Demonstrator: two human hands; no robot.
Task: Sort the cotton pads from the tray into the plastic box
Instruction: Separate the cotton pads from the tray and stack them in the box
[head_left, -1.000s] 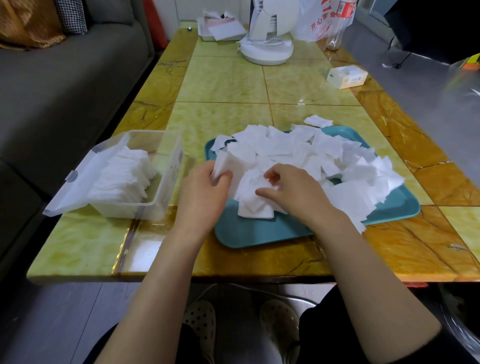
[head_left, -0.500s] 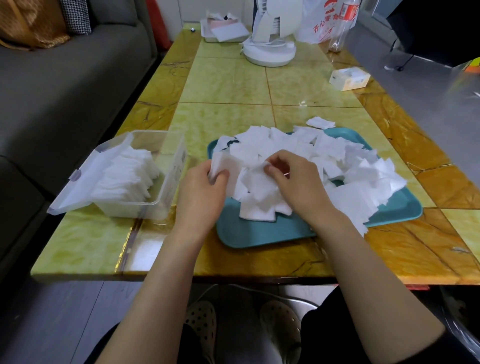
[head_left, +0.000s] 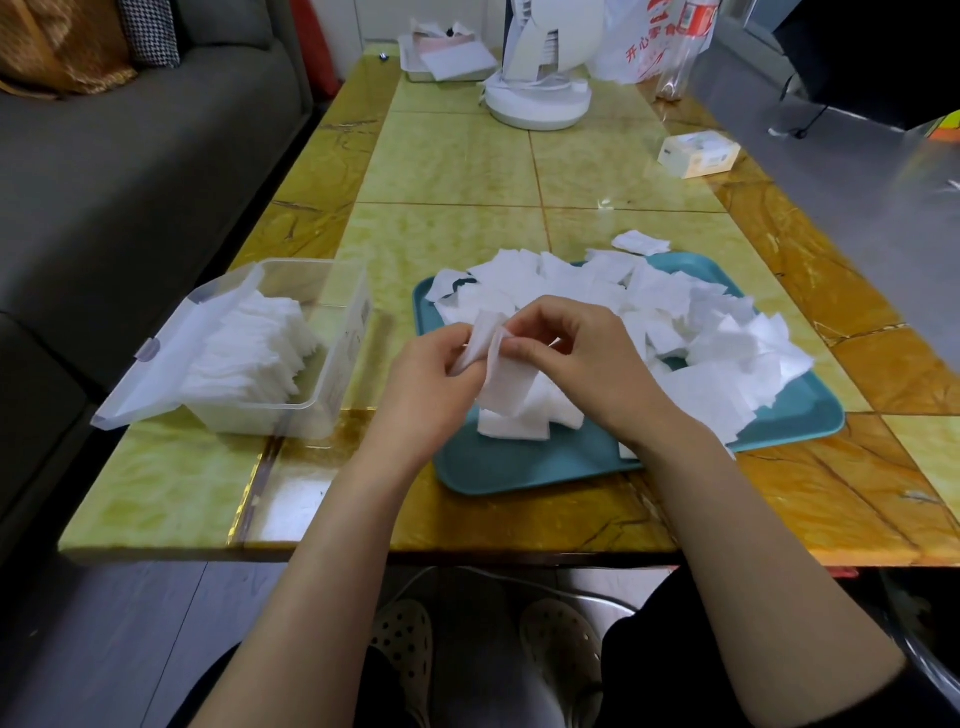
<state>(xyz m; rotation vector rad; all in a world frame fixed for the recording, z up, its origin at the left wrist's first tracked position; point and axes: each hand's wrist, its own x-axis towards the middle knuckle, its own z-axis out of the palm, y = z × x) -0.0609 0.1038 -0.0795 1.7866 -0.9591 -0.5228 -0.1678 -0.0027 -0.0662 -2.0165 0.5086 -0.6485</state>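
A teal tray (head_left: 530, 462) lies on the table in front of me, heaped with several loose white cotton pads (head_left: 691, 332). To its left stands a clear plastic box (head_left: 343, 332) with its lid folded open, a row of stacked pads (head_left: 249, 353) inside. Above the tray's near left part, my left hand (head_left: 426, 379) grips a small stack of pads (head_left: 480, 340) held on edge. My right hand (head_left: 587, 358) pinches one more pad (head_left: 506, 382) against that stack. The two hands touch at the fingertips.
One stray pad (head_left: 640, 241) lies on the table just beyond the tray. Farther back stand a white fan base (head_left: 537, 101), a small carton (head_left: 698, 153), a shallow white tray (head_left: 447, 60) and a plastic bag (head_left: 644, 47). A grey sofa (head_left: 130, 171) runs along the table's left side.
Both hands have lifted off the heap and come together above the tray. The left hand's stack now stands raised, and the right hand has brought a picked-up pad against it.
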